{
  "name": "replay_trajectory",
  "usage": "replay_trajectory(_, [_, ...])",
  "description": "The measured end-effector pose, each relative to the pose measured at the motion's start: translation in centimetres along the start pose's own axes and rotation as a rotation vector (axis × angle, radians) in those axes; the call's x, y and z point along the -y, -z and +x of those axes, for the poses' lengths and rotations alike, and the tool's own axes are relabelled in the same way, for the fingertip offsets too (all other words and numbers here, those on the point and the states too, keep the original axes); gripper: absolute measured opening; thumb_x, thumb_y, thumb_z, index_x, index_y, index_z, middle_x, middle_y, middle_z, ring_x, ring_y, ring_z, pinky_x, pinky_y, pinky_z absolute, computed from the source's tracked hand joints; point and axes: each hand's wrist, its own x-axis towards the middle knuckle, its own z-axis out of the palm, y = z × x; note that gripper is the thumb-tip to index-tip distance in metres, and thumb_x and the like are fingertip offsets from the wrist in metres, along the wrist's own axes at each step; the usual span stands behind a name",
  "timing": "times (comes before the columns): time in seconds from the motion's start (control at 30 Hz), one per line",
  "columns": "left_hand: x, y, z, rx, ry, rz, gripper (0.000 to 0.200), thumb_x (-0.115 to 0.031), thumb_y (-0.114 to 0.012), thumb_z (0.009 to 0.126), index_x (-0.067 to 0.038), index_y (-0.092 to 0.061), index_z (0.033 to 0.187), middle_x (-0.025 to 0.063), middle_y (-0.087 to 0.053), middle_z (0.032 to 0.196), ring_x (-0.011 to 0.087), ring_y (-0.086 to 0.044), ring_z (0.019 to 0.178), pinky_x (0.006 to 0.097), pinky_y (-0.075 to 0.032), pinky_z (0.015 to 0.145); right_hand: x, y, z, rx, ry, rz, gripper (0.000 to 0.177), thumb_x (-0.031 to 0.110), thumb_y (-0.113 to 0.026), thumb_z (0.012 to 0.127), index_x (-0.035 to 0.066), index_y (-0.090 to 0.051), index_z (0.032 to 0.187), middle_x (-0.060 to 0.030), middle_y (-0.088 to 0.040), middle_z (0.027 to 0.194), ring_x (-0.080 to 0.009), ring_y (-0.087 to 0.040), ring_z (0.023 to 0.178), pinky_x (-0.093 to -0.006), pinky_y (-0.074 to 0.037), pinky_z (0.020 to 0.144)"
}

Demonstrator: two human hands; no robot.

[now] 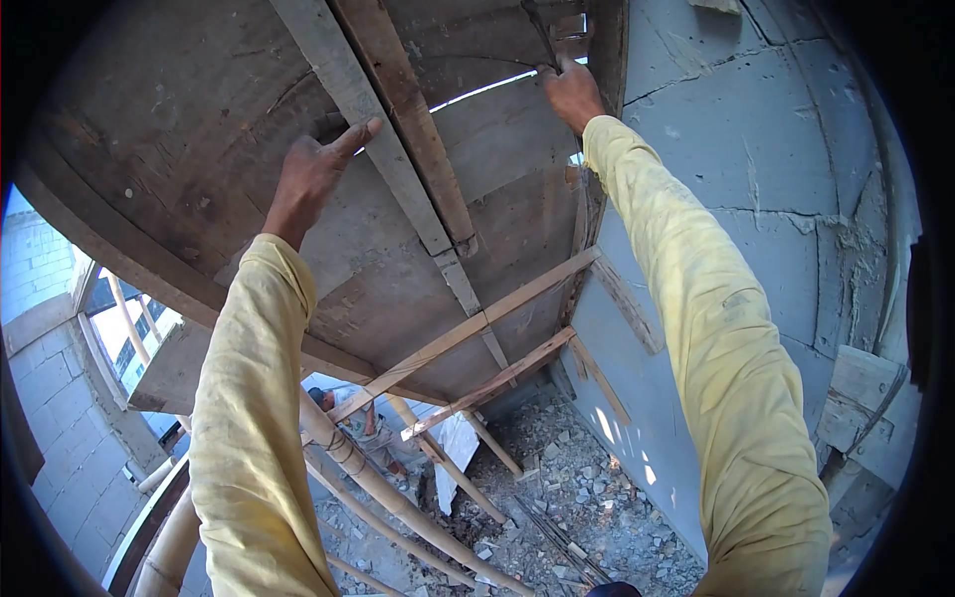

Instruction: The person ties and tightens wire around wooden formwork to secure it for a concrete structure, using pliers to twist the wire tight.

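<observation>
Overhead, my left hand point(310, 177) is closed at the edge of a brown plywood sheet point(199, 109), its thumb pointing across toward a grey wooden plank point(343, 75); its other fingers are partly hidden. Beside that plank runs a brown wooden batten point(403, 90). Higher and to the right, my right hand point(574, 95) is closed around the lower end of a dark, thin bar point(540, 32), close to the blue-grey wall. Between the hands, daylight shows through a narrow gap between the upper sheet and a second plywood sheet point(497, 139).
Wooden braces point(468, 328) cross below the panels. Bamboo poles point(398, 502) slant across the lower left. Rubble point(587, 488) covers the ground far below, where another person point(373, 433) is bent over. A block wall point(726, 139) rises at right.
</observation>
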Motion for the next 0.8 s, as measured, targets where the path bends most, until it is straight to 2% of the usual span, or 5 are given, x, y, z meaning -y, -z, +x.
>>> replay_trajectory(0.17, [0.3, -0.1, 0.0, -0.001, 0.004, -0.003, 0.078, -0.057, -0.075, 0.078, 0.004, -0.061, 0.124, 0.0224, -0.063, 0.122, 0.0343, -0.056, 0.120, 0.0425, -0.040, 0.104, 1.8, 0.6, 0.0, -0.031, -0.081, -0.079, 0.049, 0.026, -0.059, 0.092, -0.008, -0.056, 0.126, -0.0297, -0.064, 0.113, -0.0405, -0.062, 0.108, -0.0419, -0.046, 0.096])
replay_trajectory(0.27, [0.1, 0.0, -0.1, -0.005, 0.006, 0.014, 0.078, -0.058, -0.074, 0.077, 0.004, -0.061, 0.124, 0.0229, -0.062, 0.123, 0.0346, -0.056, 0.120, 0.0429, -0.040, 0.104, 0.9, 0.8, 0.0, -0.121, -0.222, 0.516, 0.021, 0.020, -0.059, 0.093, 0.000, -0.062, 0.098, -0.0092, -0.062, 0.080, -0.0190, -0.059, 0.065, -0.0335, -0.049, 0.063])
replay_trajectory(0.37, [0.6, 0.0, 0.1, -0.017, 0.013, 0.027, 0.079, -0.058, -0.074, 0.077, 0.004, -0.061, 0.124, 0.0238, -0.062, 0.124, 0.0352, -0.056, 0.120, 0.0438, -0.040, 0.104, 1.1, 1.7, 0.1, 0.027, -0.296, 0.756, 0.011, 0.016, -0.062, 0.091, 0.006, -0.058, 0.090, 0.0008, -0.049, 0.070, -0.0083, -0.044, 0.054, -0.0267, -0.039, 0.050])
replay_trajectory(0.57, [0.8, -0.1, 0.3, -0.040, -0.018, 0.031, 0.083, -0.061, -0.074, 0.076, 0.005, -0.060, 0.124, 0.0256, -0.061, 0.123, 0.0365, -0.056, 0.119, 0.0446, -0.041, 0.102, 5.9, -0.9, -0.2, 0.152, -0.452, 0.831, 0.015, 0.017, -0.063, 0.090, 0.004, -0.057, 0.087, -0.0019, -0.050, 0.067, -0.0108, -0.046, 0.054, -0.0280, -0.039, 0.050])
replay_trajectory(0.8, [0.9, -0.2, 0.3, -0.049, 0.003, 0.030, 0.083, -0.062, -0.076, 0.074, 0.005, -0.063, 0.120, 0.0246, -0.064, 0.116, 0.0352, -0.060, 0.112, 0.0435, -0.043, 0.097, 6.0, -2.8, -2.9, 0.251, -0.177, 0.092, 0.049, 0.025, -0.058, 0.087, -0.010, -0.059, 0.120, -0.0316, -0.063, 0.114, -0.0407, -0.061, 0.111, -0.0417, -0.046, 0.095])
